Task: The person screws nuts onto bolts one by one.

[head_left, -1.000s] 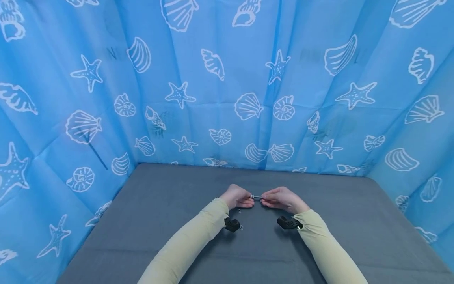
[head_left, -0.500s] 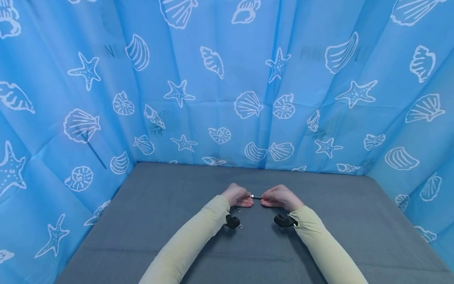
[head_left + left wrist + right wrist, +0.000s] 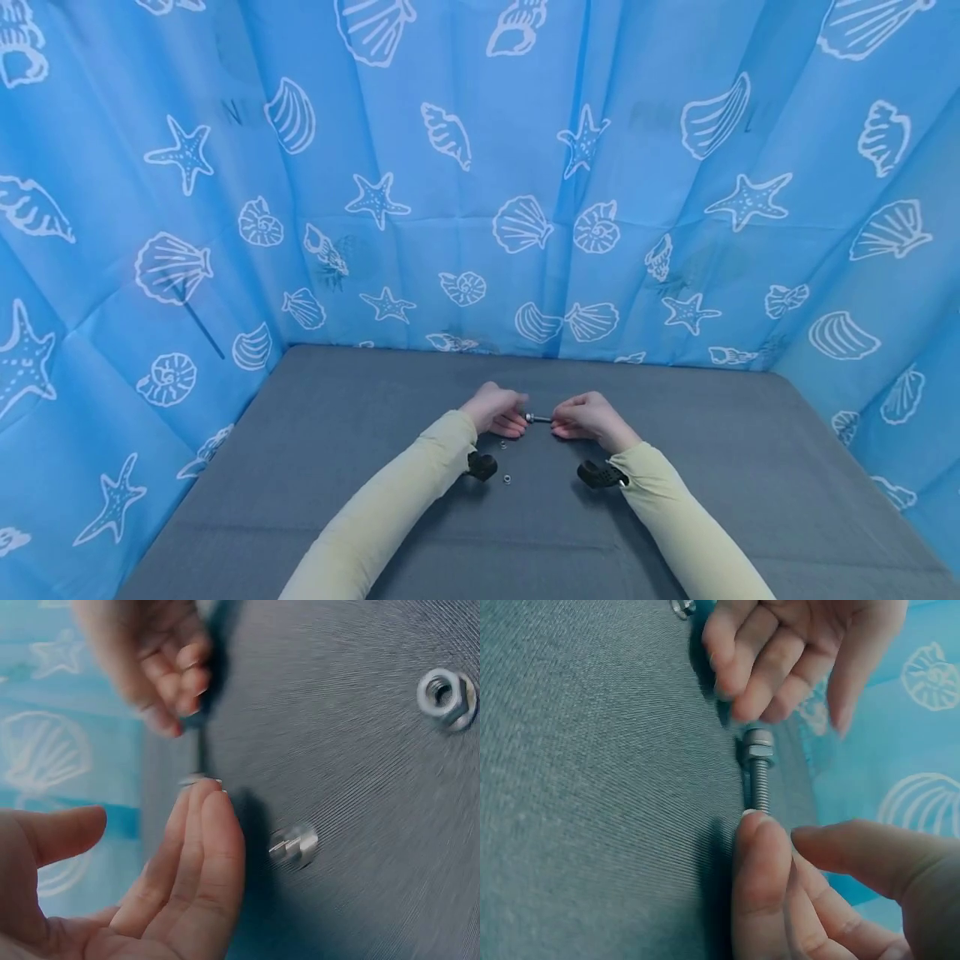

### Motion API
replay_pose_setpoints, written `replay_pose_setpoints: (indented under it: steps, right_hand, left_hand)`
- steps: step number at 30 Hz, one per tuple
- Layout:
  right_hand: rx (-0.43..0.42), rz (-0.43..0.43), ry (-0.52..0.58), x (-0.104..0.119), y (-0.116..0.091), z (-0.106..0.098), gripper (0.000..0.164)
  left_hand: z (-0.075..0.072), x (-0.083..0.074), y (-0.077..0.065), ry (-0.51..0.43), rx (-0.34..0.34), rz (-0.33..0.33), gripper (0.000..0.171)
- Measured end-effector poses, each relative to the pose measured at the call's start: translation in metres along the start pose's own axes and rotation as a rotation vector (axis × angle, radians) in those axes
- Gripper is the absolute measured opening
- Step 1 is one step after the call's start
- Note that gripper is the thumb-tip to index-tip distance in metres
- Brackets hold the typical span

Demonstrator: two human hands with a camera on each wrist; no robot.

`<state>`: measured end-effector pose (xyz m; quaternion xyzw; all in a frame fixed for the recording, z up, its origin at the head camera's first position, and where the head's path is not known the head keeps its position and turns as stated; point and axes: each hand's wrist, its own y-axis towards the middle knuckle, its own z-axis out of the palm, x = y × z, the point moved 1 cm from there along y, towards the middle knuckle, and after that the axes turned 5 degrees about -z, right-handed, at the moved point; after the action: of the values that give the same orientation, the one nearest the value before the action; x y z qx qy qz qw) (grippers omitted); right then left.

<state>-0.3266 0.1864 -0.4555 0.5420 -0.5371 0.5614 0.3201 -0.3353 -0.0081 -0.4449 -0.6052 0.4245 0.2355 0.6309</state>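
A threaded bolt (image 3: 762,784) lies level between the two hands, with a hex nut (image 3: 760,753) near its far end and a rounded end piece beyond that. My right hand (image 3: 592,418) pinches the opposite end of the bolt between thumb and fingers. My left hand (image 3: 498,410) is beside the nut end, its fingers nearly straight. In the left wrist view the left thumb (image 3: 71,832) stands well apart from the fingers, and the fingertips overlap the bolt's end. Between the arms, a loose nut (image 3: 442,694) rests on the grey cloth, with a second small metal piece (image 3: 295,844), blurred, closer to the left fingers.
Grey cloth (image 3: 360,467) covers the table. Blue curtains (image 3: 465,183) with white shell and starfish prints rise along the back and sides. Each wrist carries a black camera mount, the left one (image 3: 482,467) close to the loose nut.
The left hand has let go of the bolt's nut end and drawn slightly left, its thumb parting from the fingers. The right hand keeps its pinch nearly in place.
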Motion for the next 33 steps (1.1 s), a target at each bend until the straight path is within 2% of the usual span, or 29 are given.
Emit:
replay_pose_setpoints:
  steps: [3,7,11,15,19,26,30,33]
  right_hand:
    - [0.011,-0.024,-0.007,0.004,-0.006,-0.002,0.029]
    - [0.071,-0.06,-0.027,0.009,-0.011,-0.002,0.034]
    - [0.177,-0.09,-0.029,0.014,-0.013,0.006,0.041]
    - [0.261,-0.117,-0.024,0.015,-0.012,0.016,0.044]
    - [0.306,-0.12,-0.026,0.013,-0.012,0.024,0.045]
    - [0.34,-0.114,-0.016,0.01,-0.009,0.036,0.046]
    - [0.361,-0.118,-0.059,0.009,-0.006,0.045,0.042]
    - [0.339,-0.126,-0.124,0.009,-0.004,0.052,0.037]
  left_hand:
    - [-0.018,-0.006,-0.008,0.019,0.047,0.065,0.045]
    - [-0.047,-0.008,-0.015,0.019,0.129,0.137,0.047]
    - [-0.073,0.003,-0.017,-0.005,0.164,0.151,0.043]
    - [-0.091,0.016,-0.019,-0.036,0.167,0.147,0.043]
    - [-0.102,0.024,-0.019,-0.056,0.163,0.146,0.045]
    - [-0.11,0.034,-0.019,-0.025,0.138,0.128,0.043]
    - [-0.112,0.04,-0.018,0.021,0.121,0.134,0.039]
    - [-0.111,0.042,-0.019,0.063,0.116,0.162,0.037]
